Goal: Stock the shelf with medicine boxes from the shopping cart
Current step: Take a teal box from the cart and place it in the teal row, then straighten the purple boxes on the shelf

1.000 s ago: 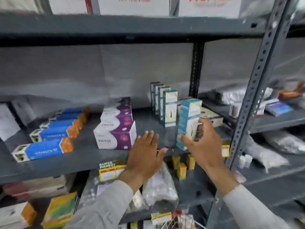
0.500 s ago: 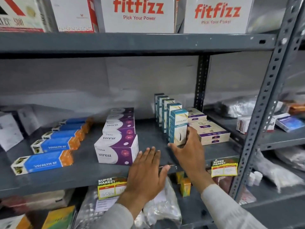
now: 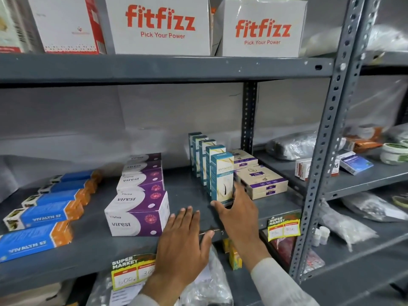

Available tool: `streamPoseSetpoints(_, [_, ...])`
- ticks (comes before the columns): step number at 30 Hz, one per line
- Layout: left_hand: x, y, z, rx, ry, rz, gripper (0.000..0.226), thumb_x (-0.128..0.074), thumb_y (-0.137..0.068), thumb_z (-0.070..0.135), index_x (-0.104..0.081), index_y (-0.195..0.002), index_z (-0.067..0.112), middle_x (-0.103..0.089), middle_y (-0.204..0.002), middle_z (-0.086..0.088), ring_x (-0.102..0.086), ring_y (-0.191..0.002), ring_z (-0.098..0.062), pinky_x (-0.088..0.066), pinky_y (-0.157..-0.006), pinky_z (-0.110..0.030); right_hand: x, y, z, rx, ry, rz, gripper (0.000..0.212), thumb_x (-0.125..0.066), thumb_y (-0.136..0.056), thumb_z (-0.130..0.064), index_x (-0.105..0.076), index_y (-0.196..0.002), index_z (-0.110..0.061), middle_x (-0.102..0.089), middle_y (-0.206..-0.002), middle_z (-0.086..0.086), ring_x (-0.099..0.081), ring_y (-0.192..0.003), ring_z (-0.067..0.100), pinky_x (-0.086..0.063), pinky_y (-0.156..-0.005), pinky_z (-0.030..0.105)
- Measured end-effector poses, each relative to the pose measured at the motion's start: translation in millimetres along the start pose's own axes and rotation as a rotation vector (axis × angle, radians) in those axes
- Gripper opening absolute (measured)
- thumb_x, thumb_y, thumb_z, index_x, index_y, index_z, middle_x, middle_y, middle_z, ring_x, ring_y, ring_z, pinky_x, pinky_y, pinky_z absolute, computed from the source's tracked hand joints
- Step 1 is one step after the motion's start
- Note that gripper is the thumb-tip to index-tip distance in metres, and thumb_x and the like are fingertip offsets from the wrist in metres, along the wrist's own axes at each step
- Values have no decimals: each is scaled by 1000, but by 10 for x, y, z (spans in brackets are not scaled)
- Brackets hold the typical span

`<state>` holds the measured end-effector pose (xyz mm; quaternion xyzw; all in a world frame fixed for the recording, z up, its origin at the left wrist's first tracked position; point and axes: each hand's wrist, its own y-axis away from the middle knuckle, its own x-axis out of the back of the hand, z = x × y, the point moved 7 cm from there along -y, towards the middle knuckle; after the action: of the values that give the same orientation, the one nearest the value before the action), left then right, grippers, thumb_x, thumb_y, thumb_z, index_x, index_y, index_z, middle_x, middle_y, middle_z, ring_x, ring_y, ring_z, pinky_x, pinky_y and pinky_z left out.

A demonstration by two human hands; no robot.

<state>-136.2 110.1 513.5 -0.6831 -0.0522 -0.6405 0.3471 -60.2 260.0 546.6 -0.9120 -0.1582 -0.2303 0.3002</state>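
On the grey metal shelf (image 3: pixel 189 191), blue-and-orange boxes (image 3: pixel 44 215) lay flat in a slanting row at the far left, with a line of purple-and-white boxes (image 3: pixel 136 219) running front to back just beside them. Nearer the middle, the person's left hand (image 3: pixel 183 246) rested palm down on the shelf's front edge, fingers spread and holding nothing, close to the foremost purple box.

To its right, the right hand (image 3: pixel 238 215) was cupped around the base of the front teal box (image 3: pixel 221 176) — thumb at the lower left corner, fingers along the right side — as the box stood upright on the shelf at the head of a row of matching teal boxes (image 3: pixel 199 151). Whether the hand was gripping the carton or only steadying it could not be told. A stack of beige boxes (image 3: pixel 262 182) lay flat just right of the row, almost touching the fingers, and a yellow price tag (image 3: pixel 283 227) hung from the shelf edge below. The shopping cart was out of view.

The carton looked light and stiff but thin-walled, and being tall and narrow it seemed liable to tip — best held low on its two broad sides, without squeezing hard enough to dent the card.
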Motion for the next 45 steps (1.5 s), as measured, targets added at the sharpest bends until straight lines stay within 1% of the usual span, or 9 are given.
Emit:
streamPoseSetpoints(9, [36, 2, -2, 21, 8, -23, 78, -15, -99, 67, -33, -157, 18, -33, -165, -6, -25, -154, -21, -12, -127, -40, 3, 54, 57, -6, 47, 79, 61, -76, -84, -47, -48, -133, -24, -63, -128, -5, -60, -121, 16, -49, -102, 35])
streamPoseSetpoints(18, [113, 0, 16, 43, 48, -80, 74, -16, -101, 65, -17, -161, 20, -14, -171, -3, -8, -157, -17, 3, -125, -34, 7, 136, 69, 8, 24, 90, 77, -71, -86, -52, -36, -148, -22, -54, -142, -1, -51, -132, 19, -47, -110, 39])
streamPoseSetpoints(23, [759, 138, -12, -16, 312, 115, 55, -35, -104, 51, -39, -154, 29, -39, -161, 10, -32, -148, -3, -24, -119, -23, 151, 420, -243, 246, -158, 282, 35, -71, -92, -23, -59, -123, -13, -61, -116, 4, -60, -109, 20, -55, -89, 41])
streamPoseSetpoints(27, [1253, 598, -730, 98, 374, 454, 37, -54, -98, 32, -67, -132, 24, -67, -134, 11, -57, -126, 2, -38, -105, -7, -187, 609, -735, 358, -266, 22, 46, -65, -89, -46, -61, -124, -17, -63, -115, -4, -61, -106, 11, -51, -91, 25])
streamPoseSetpoints(29, [1224, 835, -1201, 201, 312, 445, 41, -49, -99, 35, -66, -134, 21, -66, -136, 6, -53, -129, -1, -32, -108, -7, -448, 628, -863, 277, -353, -196, 71, -70, -79, -62, -53, -137, -24, -59, -132, -10, -57, -120, 5, -49, -100, 24])
streamPoseSetpoints(32, [923, 1030, -1662, 275, 128, 265, 60, -32, -102, 52, -57, -143, 17, -57, -148, -4, -46, -142, -16, -30, -115, -28, -721, 610, -957, 191, -345, -396, 100, -81, -68, -64, -36, -151, -32, -43, -147, -20, -44, -133, 1, -42, -110, 31])
streamPoseSetpoints(37, [521, 1089, -1857, 266, -39, 55, 85, -2, -98, 70, -37, -155, 17, -37, -162, -3, -28, -153, -18, -14, -125, -36, -915, 426, -1028, 160, -390, -490, 78, -90, -71, -43, -49, -137, -34, -64, -127, -20, -63, -114, -2, -54, -101, 29])
streamPoseSetpoints(41, [504, 1092, -1914, 269, -49, 62, 77, -14, -101, 67, -41, -154, 19, -40, -161, -1, -31, -151, -17, -18, -124, -36, -1007, 310, -1039, 163, -441, -584, 69, -88, -77, -28, -51, -136, -29, -64, -119, -23, -62, -105, -17, -52, -82, 7])
streamPoseSetpoints(45, [515, 1103, -1941, 265, -40, 57, 73, -19, -101, 66, -42, -153, 21, -40, -161, 2, -30, -151, -14, -15, -125, -34, -1069, 237, -934, 143, -496, -603, 66, -89, -76, -26, -54, -132, -35, -66, -127, -13, -65, -116, 2, -54, -89, 19])
